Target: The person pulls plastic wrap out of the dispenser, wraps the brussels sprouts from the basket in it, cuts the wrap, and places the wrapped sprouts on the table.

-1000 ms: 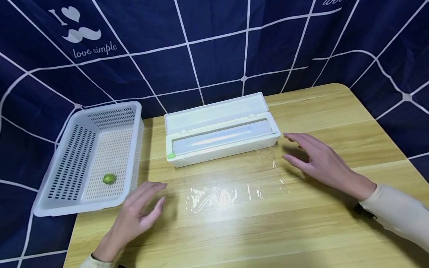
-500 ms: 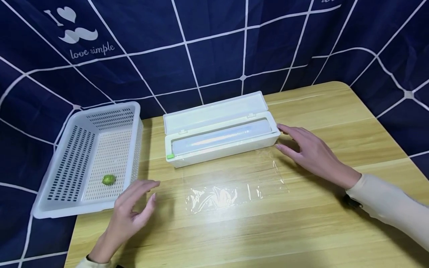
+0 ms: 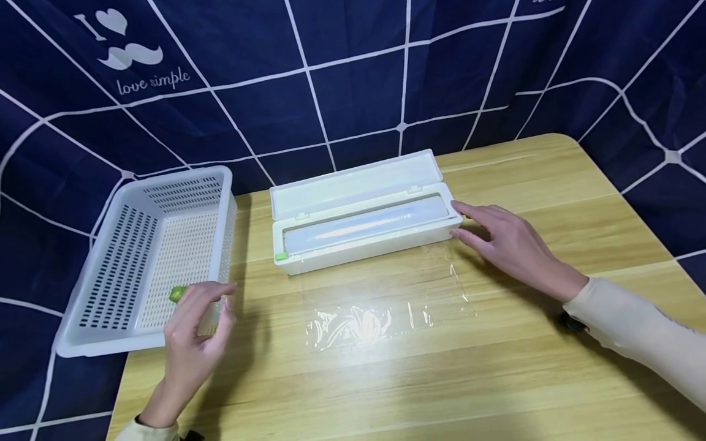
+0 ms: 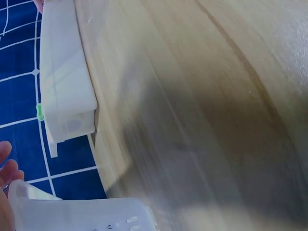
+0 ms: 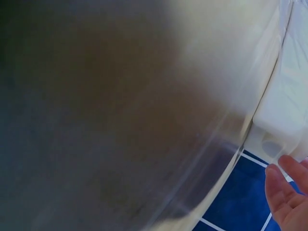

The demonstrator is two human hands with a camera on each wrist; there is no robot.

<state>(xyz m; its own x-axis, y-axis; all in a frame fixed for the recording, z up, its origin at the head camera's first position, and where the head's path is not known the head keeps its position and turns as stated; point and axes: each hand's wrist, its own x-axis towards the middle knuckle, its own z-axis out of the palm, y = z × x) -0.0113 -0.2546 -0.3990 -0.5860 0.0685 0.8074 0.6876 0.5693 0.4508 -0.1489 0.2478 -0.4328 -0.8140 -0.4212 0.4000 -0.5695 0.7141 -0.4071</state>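
Head view: I see the cling-film dispenser (image 3: 369, 250), lid up, on the bench (image 3: 441, 380), the right hand (image 3: 515, 248) at its right end, fingers loose. The left hand (image 3: 190, 337), grip slack around nothing, hangs by the white basket (image 3: 223, 202), near the green vegetable (image 3: 176, 294) inside.

A pale wood-grained table (image 3: 419, 386) spreads beneath the right fingers (image 3: 478, 214), a soft glare (image 3: 361, 370) lying between them and the left fingers (image 3: 212, 290), while a dark blue, white-lined cloth (image 3: 358, 92) hangs beyond both, its white lettering (image 3: 153, 81) farther off past the left ones.
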